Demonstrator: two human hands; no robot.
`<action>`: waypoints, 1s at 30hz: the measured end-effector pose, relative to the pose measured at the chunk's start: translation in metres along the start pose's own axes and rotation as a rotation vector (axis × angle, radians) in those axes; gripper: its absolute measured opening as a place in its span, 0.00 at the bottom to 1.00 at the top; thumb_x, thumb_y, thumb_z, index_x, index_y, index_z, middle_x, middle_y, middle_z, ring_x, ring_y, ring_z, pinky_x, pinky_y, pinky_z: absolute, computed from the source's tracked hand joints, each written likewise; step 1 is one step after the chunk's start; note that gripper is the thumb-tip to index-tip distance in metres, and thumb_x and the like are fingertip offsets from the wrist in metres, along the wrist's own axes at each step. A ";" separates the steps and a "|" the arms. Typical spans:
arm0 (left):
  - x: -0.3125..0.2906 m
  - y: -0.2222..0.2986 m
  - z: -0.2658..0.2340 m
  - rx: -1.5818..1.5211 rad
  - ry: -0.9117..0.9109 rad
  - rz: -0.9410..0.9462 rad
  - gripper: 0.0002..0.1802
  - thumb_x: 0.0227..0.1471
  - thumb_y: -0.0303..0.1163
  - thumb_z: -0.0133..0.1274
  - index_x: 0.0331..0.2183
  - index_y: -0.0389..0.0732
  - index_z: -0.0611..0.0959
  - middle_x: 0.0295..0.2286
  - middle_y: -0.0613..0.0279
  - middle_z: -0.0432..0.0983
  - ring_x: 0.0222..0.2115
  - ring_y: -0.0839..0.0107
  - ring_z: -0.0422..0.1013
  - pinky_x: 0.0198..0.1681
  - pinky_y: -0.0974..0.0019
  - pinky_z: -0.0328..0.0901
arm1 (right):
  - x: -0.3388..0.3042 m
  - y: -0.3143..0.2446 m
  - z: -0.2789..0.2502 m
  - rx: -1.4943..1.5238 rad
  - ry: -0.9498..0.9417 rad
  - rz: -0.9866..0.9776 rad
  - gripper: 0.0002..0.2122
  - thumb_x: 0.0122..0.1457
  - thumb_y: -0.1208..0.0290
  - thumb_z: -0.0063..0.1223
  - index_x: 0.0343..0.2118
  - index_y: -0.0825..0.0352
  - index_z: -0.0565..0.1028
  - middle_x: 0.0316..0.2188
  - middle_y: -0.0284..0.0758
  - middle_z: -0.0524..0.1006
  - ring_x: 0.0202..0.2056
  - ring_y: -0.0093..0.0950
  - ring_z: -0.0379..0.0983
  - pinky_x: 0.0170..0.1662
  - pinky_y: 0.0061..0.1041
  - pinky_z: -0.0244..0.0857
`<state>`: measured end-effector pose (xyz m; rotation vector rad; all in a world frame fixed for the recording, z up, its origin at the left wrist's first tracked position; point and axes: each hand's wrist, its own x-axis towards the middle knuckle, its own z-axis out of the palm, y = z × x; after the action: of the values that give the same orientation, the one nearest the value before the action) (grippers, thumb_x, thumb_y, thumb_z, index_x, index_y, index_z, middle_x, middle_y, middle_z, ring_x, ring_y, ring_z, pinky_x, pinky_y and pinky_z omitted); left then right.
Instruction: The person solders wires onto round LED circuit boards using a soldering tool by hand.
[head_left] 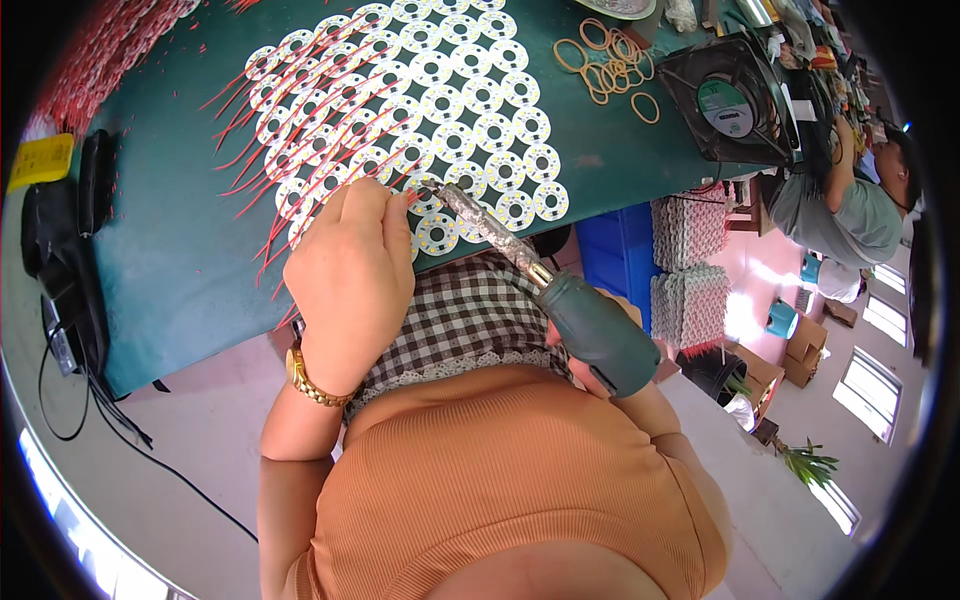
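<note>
A panel of round white LED circuit boards (483, 95) lies on the green table, in joined rows. Thin red wires (240, 150) run out from many boards on its left side. My left hand (350, 260), a gold watch on its wrist, is over the panel's near edge, fingers pinched on a red wire. From the right my right hand (590, 378) grips the dark green handle of a soldering iron (600, 335); the handle hides most of the fingers. The iron's tip is at the boards, just right of my left fingertips.
Tan rubber bands (605, 75) lie right of the panel, beside a black fan (728, 100). More wired boards (105, 60) are heaped at far left, near a black device (65, 240) with cables. Stacked boards (690, 300) stand by a blue bin (615, 255). Another person (850, 215) sits at right.
</note>
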<state>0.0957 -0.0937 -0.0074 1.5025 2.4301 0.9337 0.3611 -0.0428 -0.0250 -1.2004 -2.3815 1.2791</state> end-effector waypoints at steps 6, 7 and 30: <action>-0.001 0.001 0.001 0.038 0.015 0.015 0.08 0.54 0.31 0.55 0.25 0.41 0.75 0.22 0.59 0.74 0.20 0.59 0.70 0.21 0.60 0.62 | 0.001 0.002 -0.007 0.006 0.026 -0.227 0.26 0.38 0.62 0.65 0.43 0.64 0.75 0.30 0.32 0.80 0.27 0.33 0.78 0.31 0.28 0.71; -0.001 0.000 0.002 0.039 0.015 0.016 0.08 0.54 0.31 0.55 0.25 0.41 0.75 0.22 0.59 0.74 0.20 0.59 0.70 0.21 0.60 0.62 | 0.002 0.001 -0.007 -0.008 0.041 -0.253 0.26 0.37 0.62 0.65 0.43 0.64 0.75 0.29 0.31 0.80 0.27 0.33 0.77 0.30 0.28 0.70; -0.003 -0.003 0.005 0.064 0.058 0.028 0.10 0.51 0.29 0.57 0.24 0.41 0.73 0.20 0.60 0.71 0.18 0.61 0.69 0.19 0.61 0.61 | 0.006 0.003 0.000 -0.061 0.061 -0.342 0.18 0.39 0.65 0.65 0.36 0.62 0.77 0.26 0.33 0.78 0.24 0.34 0.75 0.26 0.32 0.68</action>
<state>0.0975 -0.0947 -0.0138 1.5549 2.5094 0.9256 0.3584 -0.0378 -0.0286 -0.7857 -2.4591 1.0532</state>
